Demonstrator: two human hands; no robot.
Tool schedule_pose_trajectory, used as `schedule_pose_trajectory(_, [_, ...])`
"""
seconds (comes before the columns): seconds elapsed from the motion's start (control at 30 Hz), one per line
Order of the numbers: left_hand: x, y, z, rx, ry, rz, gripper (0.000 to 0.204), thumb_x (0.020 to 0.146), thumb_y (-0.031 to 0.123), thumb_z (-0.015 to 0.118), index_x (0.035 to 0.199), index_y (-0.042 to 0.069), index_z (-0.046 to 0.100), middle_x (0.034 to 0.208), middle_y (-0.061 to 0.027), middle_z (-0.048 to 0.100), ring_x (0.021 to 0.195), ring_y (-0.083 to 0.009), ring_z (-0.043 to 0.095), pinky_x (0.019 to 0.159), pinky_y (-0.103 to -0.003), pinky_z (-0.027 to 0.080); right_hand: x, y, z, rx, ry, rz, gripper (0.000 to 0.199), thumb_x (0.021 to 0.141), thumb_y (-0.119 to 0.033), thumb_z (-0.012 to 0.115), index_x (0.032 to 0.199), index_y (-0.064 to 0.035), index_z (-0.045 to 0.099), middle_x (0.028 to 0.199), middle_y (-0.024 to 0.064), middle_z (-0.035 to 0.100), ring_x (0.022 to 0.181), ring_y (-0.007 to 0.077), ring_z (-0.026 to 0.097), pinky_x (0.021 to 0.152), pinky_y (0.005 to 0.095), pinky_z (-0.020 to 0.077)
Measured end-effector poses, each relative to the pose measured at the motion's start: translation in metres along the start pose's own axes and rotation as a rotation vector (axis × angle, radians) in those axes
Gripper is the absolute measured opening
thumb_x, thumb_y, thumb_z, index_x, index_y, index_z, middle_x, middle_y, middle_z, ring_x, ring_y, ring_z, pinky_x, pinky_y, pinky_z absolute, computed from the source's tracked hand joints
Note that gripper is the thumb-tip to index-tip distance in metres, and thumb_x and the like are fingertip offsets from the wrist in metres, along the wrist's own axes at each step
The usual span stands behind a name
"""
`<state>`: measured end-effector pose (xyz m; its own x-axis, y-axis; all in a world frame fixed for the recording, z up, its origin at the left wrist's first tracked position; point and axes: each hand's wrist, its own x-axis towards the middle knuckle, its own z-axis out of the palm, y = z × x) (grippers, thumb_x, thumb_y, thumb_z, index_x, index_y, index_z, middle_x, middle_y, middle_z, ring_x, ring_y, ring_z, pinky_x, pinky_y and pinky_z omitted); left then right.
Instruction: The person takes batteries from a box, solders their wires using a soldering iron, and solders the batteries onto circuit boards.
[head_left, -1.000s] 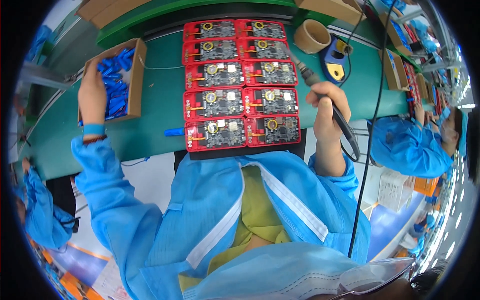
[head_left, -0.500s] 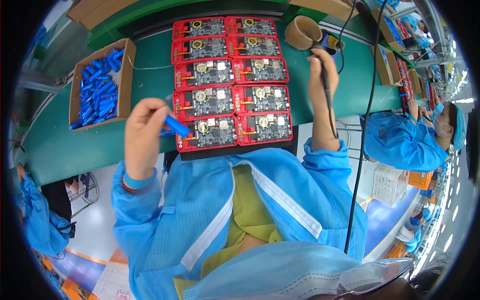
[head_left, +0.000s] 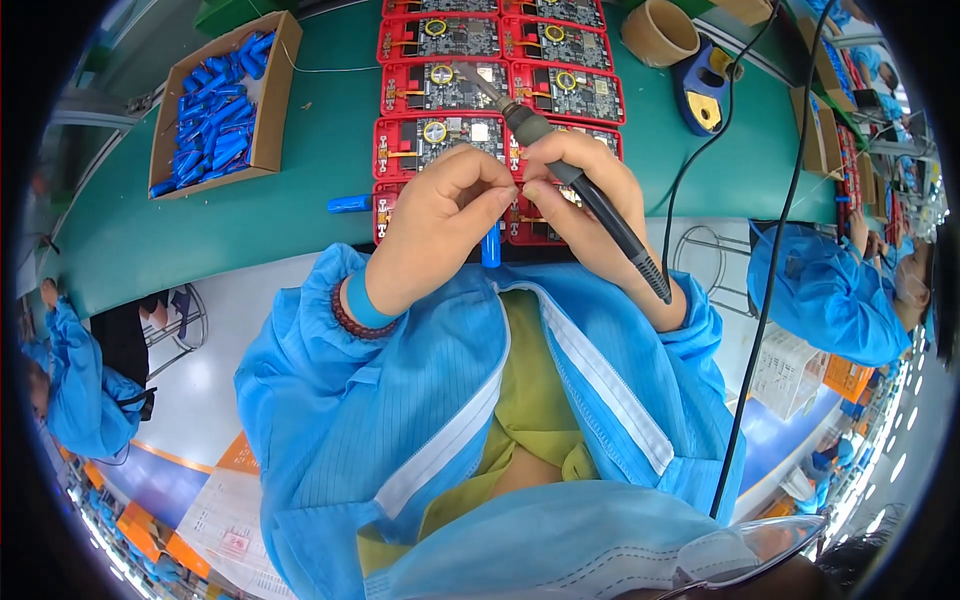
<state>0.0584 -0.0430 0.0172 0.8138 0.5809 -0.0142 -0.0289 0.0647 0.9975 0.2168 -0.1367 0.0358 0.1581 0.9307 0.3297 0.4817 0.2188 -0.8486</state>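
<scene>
Blue cylinder (head_left: 491, 247): at the near edge of the red cases (head_left: 391, 92), close to the seam between their two columns, long axis running towards the body; it lies just below the left fingertips, its upper end behind that hand, so we count the left as the nearer one
Left hand (head_left: 437, 222): over the near left cases, thumb and forefinger closed in a pinch; we judge that it has hold of the cylinder, but cannot tell whether by the body or by fine leads
Right hand (head_left: 592, 190): over the near right cases, fingers wrapped around the soldering iron (head_left: 610, 225), thumb and forefinger tips slightly apart, just beside the left ones
Iron's slant: tip above the left column of cases, handle end beyond their near right corner
Circuit boards (head_left: 572, 93): face up inside the cases on the green tabletop (head_left: 335, 145)
Loose blue cylinder (head_left: 348, 204): just left of the near left case, lying sideways
Cardboard box (head_left: 274, 105): well left of the cases, heaped with more cylinders
Iron stand (head_left: 688, 80): right of the cases
Tan pot (head_left: 655, 42): beyond the stand, right of the far cases
</scene>
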Motion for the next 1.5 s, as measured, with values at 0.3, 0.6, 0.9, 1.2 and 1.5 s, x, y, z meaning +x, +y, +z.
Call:
schedule_pose_trajectory(0.3, [-0.005,0.009,-0.008,-0.567,-0.252,-0.266,0.010,0.088,0.012,0.059,0.090,0.002,0.057,0.080,-0.0014,0.056,0.070,-0.0077,0.051,0.063,-0.021,0.041,-0.008,-0.003,0.002,0.274,0.125,0.014,0.029,0.073,0.005,0.064,0.100,-0.0059,0.059,0.087,0.0073,0.062,0.077,0.0214,0.060,0.068,0.0310,0.0476])
schedule_pose_trajectory(0.6, [-0.003,0.002,0.003,-0.218,-0.138,-0.184,0.006,0.082,0.006,0.061,0.084,0.001,0.057,0.076,-0.0032,0.055,0.067,-0.0111,0.050,0.059,-0.027,0.041,-0.006,-0.001,-0.009,0.115,-0.034,-0.015,0.028,0.073,0.005,0.064,0.097,-0.0084,0.060,0.085,0.0051,0.063,0.078,0.0218,0.060,0.069,0.0335,0.0473])
schedule_pose_trajectory(0.9, [0.001,0.012,0.010,0.296,0.089,0.158,0.004,0.077,0.000,0.058,0.078,0.000,0.055,0.072,-0.0108,0.052,0.066,-0.0225,0.053,0.058,-0.032,0.041,-0.004,0.014,-0.007,-0.466,0.049,-0.492,0.037,0.067,-0.012,0.065,0.103,-0.0136,0.064,0.084,0.0063,0.059,0.076,0.0251,0.058,0.064,0.0346,0.0446])
schedule_pose_trajectory(1.2, [0.005,0.016,0.009,0.332,0.086,0.239,0.006,0.076,-0.003,0.058,0.076,0.000,0.053,0.071,-0.0106,0.052,0.065,-0.0238,0.052,0.057,-0.033,0.041,-0.001,0.013,-0.010,-0.311,-0.014,-0.439,0.039,0.067,-0.012,0.064,0.106,-0.0136,0.062,0.084,0.0074,0.057,0.073,0.0254,0.055,0.063,0.0325,0.0440])
schedule_pose_trajectory(1.5, [0.001,0.019,-0.049,0.161,0.347,0.122,0.004,0.090,0.001,0.051,0.086,0.002,0.052,0.076,0.0023,0.048,0.071,-0.0040,0.044,0.065,-0.019,0.037,0.060,0.029,-0.110,-0.495,0.719,-0.416,0.018,0.079,0.005,0.062,0.093,-0.0070,0.062,0.084,0.0041,0.061,0.076,0.0129,0.056,0.066,0.0248,0.0445])
